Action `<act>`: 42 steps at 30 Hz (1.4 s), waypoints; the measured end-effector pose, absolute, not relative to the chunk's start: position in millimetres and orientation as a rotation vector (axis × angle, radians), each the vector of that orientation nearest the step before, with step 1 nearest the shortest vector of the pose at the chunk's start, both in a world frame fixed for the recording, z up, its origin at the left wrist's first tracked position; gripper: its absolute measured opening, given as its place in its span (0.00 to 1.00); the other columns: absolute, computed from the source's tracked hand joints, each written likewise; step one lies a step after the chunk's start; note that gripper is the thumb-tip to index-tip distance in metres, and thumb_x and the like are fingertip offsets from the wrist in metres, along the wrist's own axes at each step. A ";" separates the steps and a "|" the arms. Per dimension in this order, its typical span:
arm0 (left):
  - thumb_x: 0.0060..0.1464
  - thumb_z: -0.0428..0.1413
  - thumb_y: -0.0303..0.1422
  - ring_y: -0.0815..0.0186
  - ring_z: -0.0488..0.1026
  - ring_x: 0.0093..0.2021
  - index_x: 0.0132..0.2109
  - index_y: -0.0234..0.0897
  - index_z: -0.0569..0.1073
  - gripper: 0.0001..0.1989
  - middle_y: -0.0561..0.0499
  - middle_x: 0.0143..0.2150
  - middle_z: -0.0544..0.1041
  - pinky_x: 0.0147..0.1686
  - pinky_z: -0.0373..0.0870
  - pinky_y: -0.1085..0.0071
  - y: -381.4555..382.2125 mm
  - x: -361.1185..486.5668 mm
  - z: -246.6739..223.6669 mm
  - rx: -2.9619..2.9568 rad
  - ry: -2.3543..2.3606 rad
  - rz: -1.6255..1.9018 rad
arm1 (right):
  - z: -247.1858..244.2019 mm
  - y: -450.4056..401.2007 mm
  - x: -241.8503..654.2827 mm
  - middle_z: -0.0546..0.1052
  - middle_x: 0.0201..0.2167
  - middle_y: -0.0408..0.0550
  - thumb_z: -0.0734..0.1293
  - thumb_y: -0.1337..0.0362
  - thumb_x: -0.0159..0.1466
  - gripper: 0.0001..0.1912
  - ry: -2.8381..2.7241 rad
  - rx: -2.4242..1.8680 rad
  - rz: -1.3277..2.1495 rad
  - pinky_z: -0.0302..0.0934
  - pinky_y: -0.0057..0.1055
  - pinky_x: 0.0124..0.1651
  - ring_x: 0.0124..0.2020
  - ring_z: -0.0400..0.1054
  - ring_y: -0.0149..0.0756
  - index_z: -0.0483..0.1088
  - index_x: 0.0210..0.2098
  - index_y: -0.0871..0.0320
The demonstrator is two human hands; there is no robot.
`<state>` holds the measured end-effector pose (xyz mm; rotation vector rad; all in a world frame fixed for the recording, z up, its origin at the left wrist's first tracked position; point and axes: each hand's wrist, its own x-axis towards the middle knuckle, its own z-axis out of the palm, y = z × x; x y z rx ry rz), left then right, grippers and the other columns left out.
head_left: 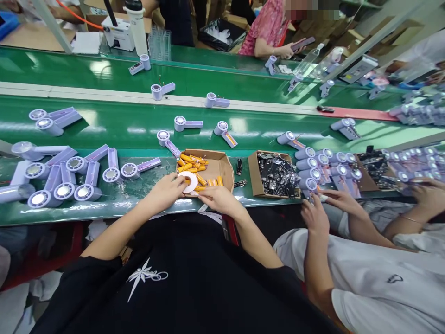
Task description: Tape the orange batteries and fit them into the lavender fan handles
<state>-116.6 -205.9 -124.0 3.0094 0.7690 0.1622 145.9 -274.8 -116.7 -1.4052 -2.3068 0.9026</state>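
In front of me a white ring-shaped roll, like a roll of tape (192,185), is gripped by my left hand (166,191), fingers closed on its left edge. My right hand (220,200) is closed in a pinch just right of the roll's lower edge; what its fingertips hold is too small to make out. Both hands are over the near side of a cardboard box (222,163) with several orange cylindrical batteries (192,160) in it. A lilac handheld fan body (168,141) lies against the box's left corner, its handle open.
Several lilac fan bodies (64,190) are piled at left; others lie along the green conveyor (132,120). Right of the batteries stands a box of black circuit boards (255,174), with small boards (239,167) beside it. A co-worker's hands (318,211) work close on my right.
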 end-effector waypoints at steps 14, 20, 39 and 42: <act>0.71 0.60 0.34 0.49 0.67 0.59 0.63 0.35 0.77 0.17 0.39 0.58 0.78 0.62 0.72 0.53 -196.4 -125.9 -127.5 2.879 0.674 0.314 | -132.3 -219.5 153.9 0.85 0.57 0.59 0.70 0.62 0.76 0.17 -2.172 -1.870 0.687 0.70 0.40 0.62 0.59 0.79 0.51 0.81 0.60 0.58; 0.71 0.59 0.31 0.50 0.67 0.59 0.61 0.35 0.78 0.15 0.39 0.57 0.78 0.61 0.73 0.54 -189.1 -129.0 -118.4 2.877 0.619 0.207 | -143.2 -191.6 158.3 0.87 0.52 0.55 0.75 0.67 0.69 0.15 -2.367 -1.850 0.820 0.72 0.35 0.57 0.54 0.83 0.51 0.84 0.55 0.54; 0.68 0.56 0.23 0.45 0.69 0.63 0.64 0.34 0.76 0.20 0.36 0.58 0.78 0.63 0.75 0.45 -204.9 -127.9 -86.4 2.952 0.776 0.647 | -123.7 -236.5 180.5 0.85 0.53 0.50 0.83 0.51 0.59 0.18 -1.144 -1.198 0.705 0.71 0.49 0.69 0.58 0.79 0.47 0.84 0.45 0.50; 0.69 0.57 0.24 0.46 0.68 0.66 0.65 0.38 0.75 0.20 0.38 0.59 0.78 0.65 0.75 0.44 -207.1 -126.4 -74.6 2.921 0.661 0.709 | -107.6 -255.5 167.8 0.87 0.48 0.49 0.82 0.52 0.61 0.15 -1.202 -1.184 0.605 0.76 0.52 0.64 0.53 0.82 0.48 0.84 0.45 0.49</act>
